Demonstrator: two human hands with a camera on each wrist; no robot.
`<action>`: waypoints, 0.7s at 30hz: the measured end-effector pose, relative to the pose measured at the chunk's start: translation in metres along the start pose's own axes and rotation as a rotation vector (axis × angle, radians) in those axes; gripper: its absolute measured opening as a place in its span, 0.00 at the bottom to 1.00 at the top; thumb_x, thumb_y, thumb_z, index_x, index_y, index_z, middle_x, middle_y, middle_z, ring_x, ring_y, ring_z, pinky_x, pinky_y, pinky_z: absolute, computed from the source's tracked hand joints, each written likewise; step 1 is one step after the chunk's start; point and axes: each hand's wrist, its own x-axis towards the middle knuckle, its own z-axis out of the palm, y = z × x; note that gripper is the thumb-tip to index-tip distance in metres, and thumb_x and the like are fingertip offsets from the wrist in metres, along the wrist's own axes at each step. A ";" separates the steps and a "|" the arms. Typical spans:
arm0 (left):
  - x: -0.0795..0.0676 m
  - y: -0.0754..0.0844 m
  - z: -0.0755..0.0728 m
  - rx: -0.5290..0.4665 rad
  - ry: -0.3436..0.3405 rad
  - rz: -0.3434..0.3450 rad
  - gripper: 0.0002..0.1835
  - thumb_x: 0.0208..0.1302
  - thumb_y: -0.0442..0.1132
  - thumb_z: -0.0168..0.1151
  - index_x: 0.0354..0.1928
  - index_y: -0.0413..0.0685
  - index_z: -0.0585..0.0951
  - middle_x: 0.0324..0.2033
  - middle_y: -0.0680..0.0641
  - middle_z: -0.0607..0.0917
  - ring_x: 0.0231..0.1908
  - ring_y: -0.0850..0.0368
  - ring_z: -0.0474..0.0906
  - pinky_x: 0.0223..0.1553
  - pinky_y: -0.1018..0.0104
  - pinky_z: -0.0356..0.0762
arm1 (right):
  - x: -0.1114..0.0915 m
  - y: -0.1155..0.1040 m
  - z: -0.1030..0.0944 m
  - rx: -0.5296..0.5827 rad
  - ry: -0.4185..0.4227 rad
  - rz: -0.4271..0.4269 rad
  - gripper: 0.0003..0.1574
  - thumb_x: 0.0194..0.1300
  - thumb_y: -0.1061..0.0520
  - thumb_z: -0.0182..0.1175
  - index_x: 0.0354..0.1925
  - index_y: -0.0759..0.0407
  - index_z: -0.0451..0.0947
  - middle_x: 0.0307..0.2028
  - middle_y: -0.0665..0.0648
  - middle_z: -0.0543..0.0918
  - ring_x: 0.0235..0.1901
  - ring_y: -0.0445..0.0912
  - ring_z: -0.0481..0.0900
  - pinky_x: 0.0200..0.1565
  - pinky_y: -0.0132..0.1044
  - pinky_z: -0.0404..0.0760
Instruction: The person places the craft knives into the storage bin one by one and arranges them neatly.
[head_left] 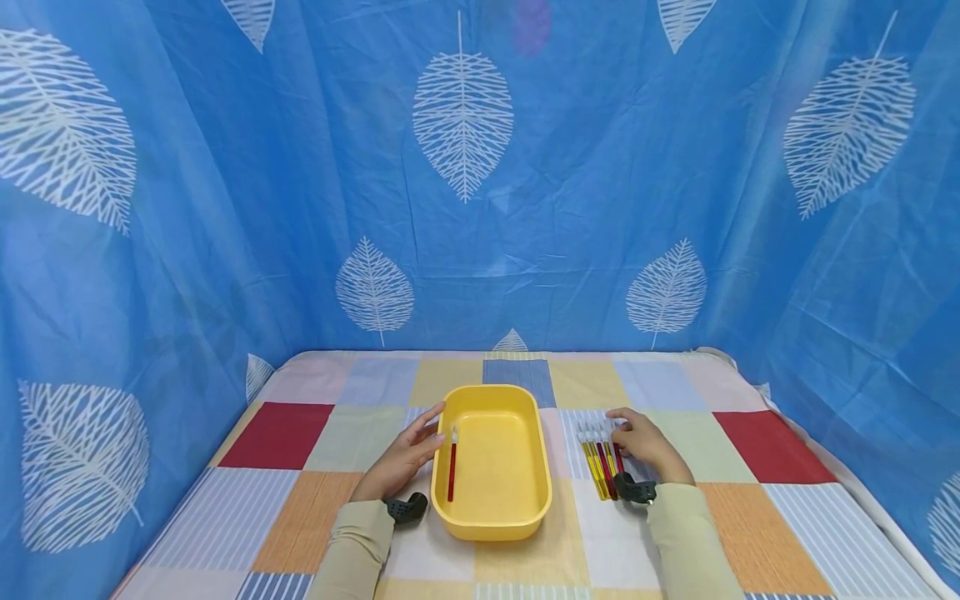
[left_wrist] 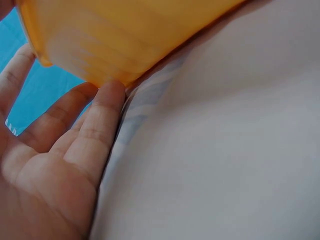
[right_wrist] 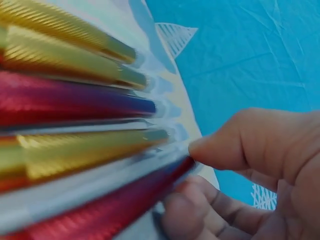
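My left hand (head_left: 405,462) holds the left side of a yellow plastic tray (head_left: 502,467), thumb over the rim and fingers along the outer wall. In the left wrist view the fingertips (left_wrist: 111,92) meet the wall low down, near the cloth. One red pen-like tool (head_left: 452,475) with a clear tip lies lengthwise inside the tray, close to its left wall. To the tray's right, my right hand (head_left: 641,442) pinches the clear-tipped end of a red pen-like tool (right_wrist: 165,182) between thumb and fingers. It is the rightmost of a row.
Several more gold pen-like tools (right_wrist: 75,55) and red ones (right_wrist: 75,100) with clear tips lie side by side left of my right hand. A patchwork cloth (head_left: 352,437) covers the table. Blue curtains (head_left: 555,208) with white leaf prints enclose the back and sides.
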 end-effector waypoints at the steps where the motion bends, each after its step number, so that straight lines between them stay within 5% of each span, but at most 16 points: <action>1: 0.000 0.000 0.000 0.001 0.000 0.000 0.38 0.84 0.37 0.57 0.88 0.48 0.53 0.84 0.32 0.56 0.82 0.32 0.56 0.79 0.39 0.59 | -0.001 0.000 -0.001 0.015 -0.006 -0.002 0.29 0.71 0.68 0.55 0.68 0.79 0.70 0.40 0.65 0.79 0.29 0.47 0.77 0.35 0.38 0.80; 8: -0.002 0.002 0.000 0.014 -0.022 0.019 0.38 0.85 0.36 0.55 0.88 0.46 0.51 0.83 0.30 0.56 0.81 0.30 0.56 0.78 0.38 0.59 | -0.004 -0.006 -0.007 0.118 -0.054 0.003 0.29 0.76 0.69 0.55 0.71 0.75 0.67 0.39 0.64 0.79 0.30 0.48 0.77 0.33 0.37 0.81; 21: -0.002 0.002 -0.002 0.019 -0.041 0.035 0.39 0.85 0.39 0.56 0.88 0.44 0.51 0.83 0.28 0.56 0.80 0.30 0.59 0.78 0.40 0.62 | -0.011 -0.018 -0.019 0.125 -0.060 -0.050 0.32 0.77 0.69 0.58 0.74 0.75 0.65 0.45 0.71 0.83 0.31 0.48 0.80 0.32 0.39 0.87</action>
